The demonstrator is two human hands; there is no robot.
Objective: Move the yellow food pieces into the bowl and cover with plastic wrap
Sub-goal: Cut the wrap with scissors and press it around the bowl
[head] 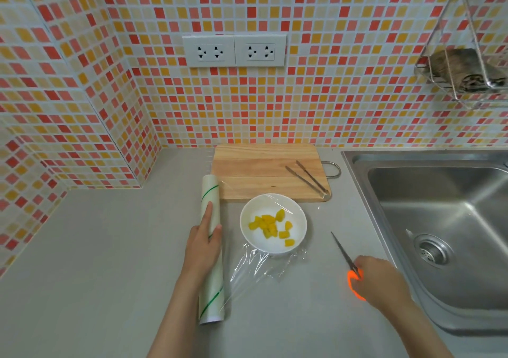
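Yellow food pieces [270, 227] in wrapped bowl [248, 236], left grip [203, 245] clasping wrap roll [211, 250], right grip [380, 283] holding scissors [347, 258].

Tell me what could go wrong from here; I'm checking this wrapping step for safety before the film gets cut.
1. The right hand grips the scissors by the orange handles, blades pointing toward the bowl; a careless swing could nick the left hand holding the plastic wrap roll.
2. The stretched film is wrinkled and still joined to the roll; tugging might drag the light bowl or spill the yellow food pieces.
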